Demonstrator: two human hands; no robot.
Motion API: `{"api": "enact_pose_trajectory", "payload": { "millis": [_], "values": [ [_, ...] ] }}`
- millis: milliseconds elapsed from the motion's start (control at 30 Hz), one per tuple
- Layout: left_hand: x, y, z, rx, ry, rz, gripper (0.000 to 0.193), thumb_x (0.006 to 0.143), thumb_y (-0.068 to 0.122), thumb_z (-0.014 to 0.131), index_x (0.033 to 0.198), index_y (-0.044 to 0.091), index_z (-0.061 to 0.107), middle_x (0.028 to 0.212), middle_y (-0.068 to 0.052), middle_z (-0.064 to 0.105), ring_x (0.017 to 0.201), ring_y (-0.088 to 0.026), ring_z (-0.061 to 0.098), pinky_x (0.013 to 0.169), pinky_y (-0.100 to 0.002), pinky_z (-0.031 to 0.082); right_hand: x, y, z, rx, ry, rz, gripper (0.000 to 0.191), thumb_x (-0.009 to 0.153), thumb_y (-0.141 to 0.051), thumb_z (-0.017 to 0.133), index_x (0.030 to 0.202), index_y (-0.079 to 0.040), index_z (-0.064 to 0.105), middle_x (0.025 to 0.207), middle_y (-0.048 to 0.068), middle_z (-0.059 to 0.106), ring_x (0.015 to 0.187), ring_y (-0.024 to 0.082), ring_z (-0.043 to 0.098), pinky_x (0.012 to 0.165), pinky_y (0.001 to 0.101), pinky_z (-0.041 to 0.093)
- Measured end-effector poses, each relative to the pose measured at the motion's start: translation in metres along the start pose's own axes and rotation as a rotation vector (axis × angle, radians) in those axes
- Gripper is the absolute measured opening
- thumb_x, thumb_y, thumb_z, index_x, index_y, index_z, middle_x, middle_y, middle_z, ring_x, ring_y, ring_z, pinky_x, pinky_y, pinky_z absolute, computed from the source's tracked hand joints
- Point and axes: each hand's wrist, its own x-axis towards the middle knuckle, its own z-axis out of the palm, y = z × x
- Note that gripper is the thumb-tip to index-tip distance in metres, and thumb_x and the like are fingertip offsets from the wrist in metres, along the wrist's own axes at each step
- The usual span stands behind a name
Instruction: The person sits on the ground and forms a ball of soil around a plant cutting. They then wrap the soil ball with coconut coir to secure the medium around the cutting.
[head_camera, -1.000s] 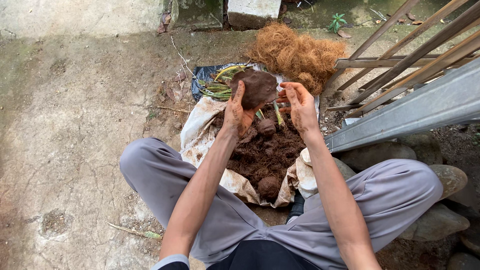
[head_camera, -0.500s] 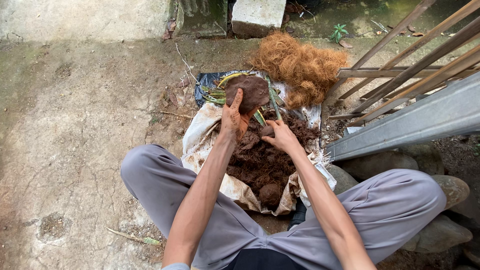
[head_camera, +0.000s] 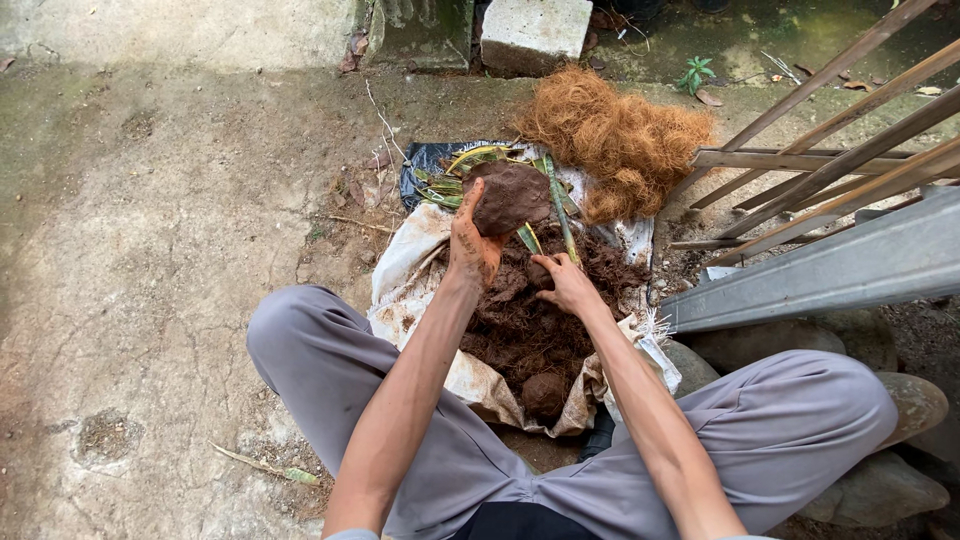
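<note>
My left hand (head_camera: 472, 240) grips a round brown ball of soil (head_camera: 513, 196) from its left side, holding it above green plant leaves (head_camera: 470, 170). My right hand (head_camera: 565, 285) is lower, fingers pressed down into a heap of loose dark soil (head_camera: 530, 315). That heap lies on a white sack (head_camera: 415, 262) spread between my knees. A smaller soil ball (head_camera: 544, 393) rests at the near end of the sack.
A mound of brown coconut fibre (head_camera: 618, 140) sits behind the sack. Black plastic (head_camera: 425, 165) lies under the leaves. Wooden slats and a metal rail (head_camera: 830, 260) run along the right. A concrete block (head_camera: 533, 32) stands at the back. Stones (head_camera: 880, 480) lie near my right knee.
My right hand has let go of the big soil ball and dropped down into the loose soil heap. My left hand still holds the ball, now slightly lower.
</note>
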Motion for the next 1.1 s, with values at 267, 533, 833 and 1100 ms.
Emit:
{"api": "enact_pose_trajectory", "payload": {
  "millis": [267,533,833,1100],
  "values": [
    [0.000,0.006,-0.002,0.169,0.200,0.081,0.047,0.094,0.037,0.063,0.131,0.007,0.059,0.124,-0.011,0.067,0.117,-0.024,0.061,0.100,-0.052,0.050,0.003,0.010,-0.025,0.529,0.250,-0.107,0.077,0.071,-0.021,0.089,0.140,-0.023,0.055,0.142,0.010,0.058,0.129,0.026,0.060,0.112,0.0509,0.046],
    [0.001,-0.002,-0.009,0.285,0.102,0.123,0.067,0.086,0.024,0.075,0.140,0.002,0.042,0.130,-0.019,0.064,0.123,-0.030,0.061,0.112,-0.057,0.048,-0.014,-0.003,-0.068,0.857,0.546,-0.460,0.091,0.071,-0.025,0.092,0.147,-0.020,0.043,0.145,0.013,0.058,0.126,0.025,0.065,0.100,0.0434,0.056],
    [0.001,-0.009,-0.002,0.237,-0.059,0.081,0.067,0.089,0.020,0.072,0.145,0.013,0.036,0.141,-0.015,0.058,0.132,-0.027,0.057,0.118,-0.051,0.041,-0.015,-0.015,-0.063,0.928,0.620,-0.675,0.091,0.072,-0.020,0.095,0.148,-0.015,0.045,0.149,0.011,0.055,0.132,0.024,0.062,0.107,0.0387,0.055],
    [-0.014,0.007,0.012,0.540,-0.201,0.236,0.051,0.104,0.027,0.061,0.148,0.006,0.044,0.138,-0.015,0.062,0.129,-0.025,0.060,0.117,-0.046,0.047,-0.013,-0.016,-0.058,0.902,0.670,-0.719,0.089,0.071,-0.016,0.096,0.146,-0.018,0.049,0.151,0.009,0.053,0.136,0.026,0.059,0.112,0.0399,0.051]
  ]
}}
